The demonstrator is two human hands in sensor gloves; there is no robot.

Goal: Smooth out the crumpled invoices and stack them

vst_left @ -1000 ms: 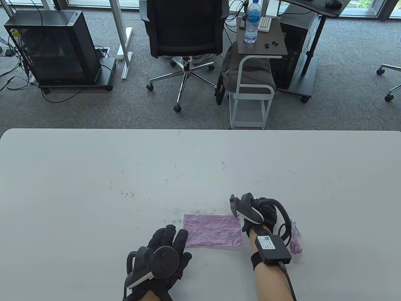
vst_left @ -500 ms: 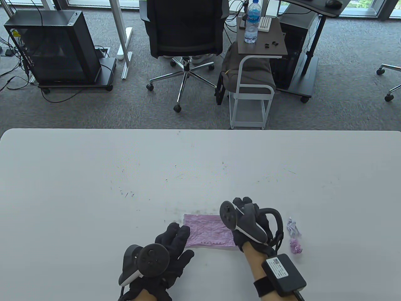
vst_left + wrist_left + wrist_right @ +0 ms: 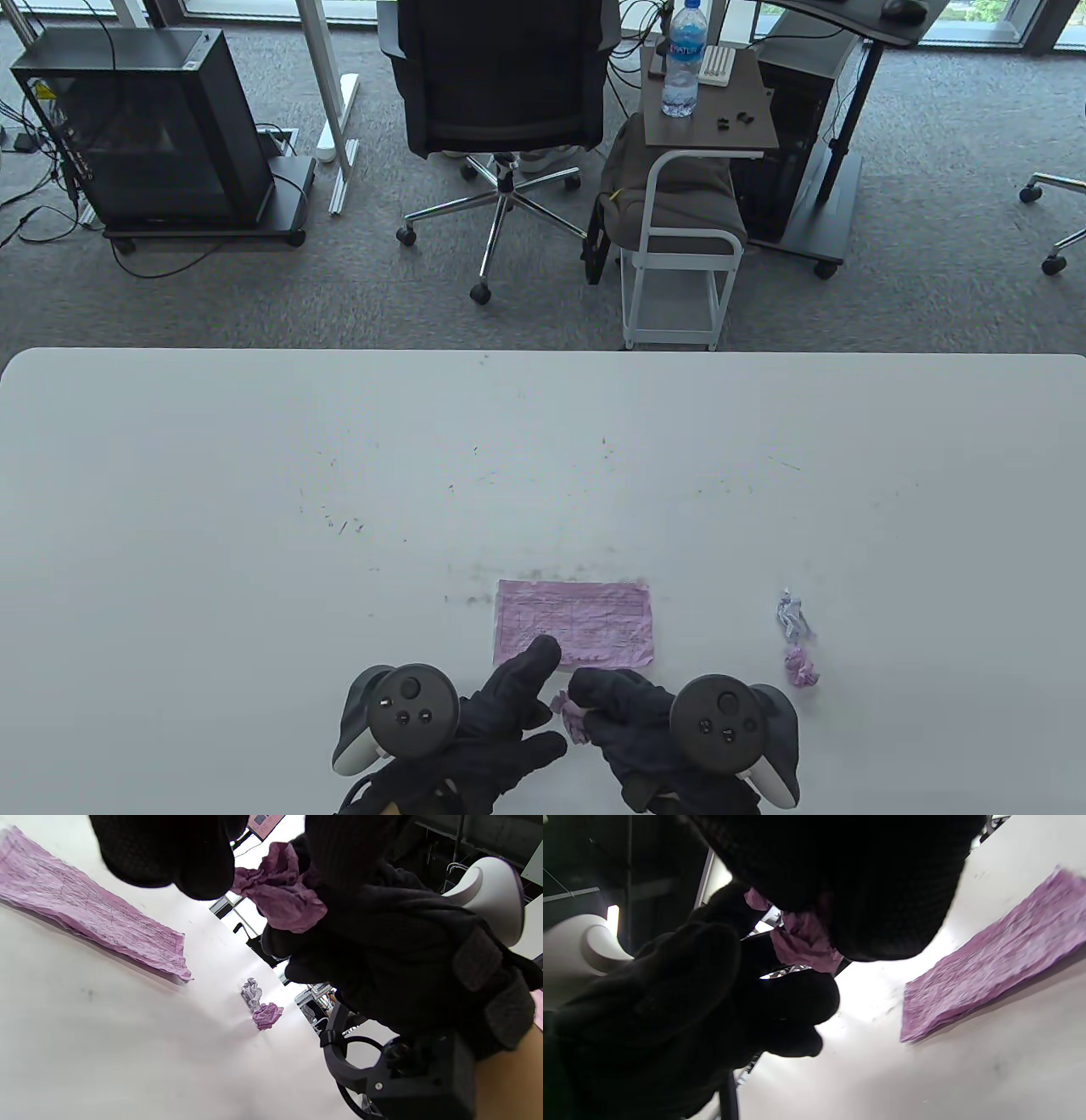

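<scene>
Invoices of thin pink paper are the whole job, and they look light, limp and easy to tear, so they call for fingertip pinches at loose edges rather than a fist. On the left, the left hand hovers low over the table, its fingers straight and spread, the longest reaching the near edge of the flat sheet; whether it presses there cannot be told. That sheet lies just beyond both hands, creased but lying level, and judged by its wrinkles it would slide or lift at a breath, so a flat palm suits it best. Between the hands, the right hand has its fingers curled round a pink wad, which the left wrist view shows pinched at the fingertips and bulging out toward the left hand. The best hold for opening it is probably two free corners, one per hand, pulled apart gently. Farther right, well apart from the hands, a pale wad and a second pink wad wait side by side, untouched.
</scene>
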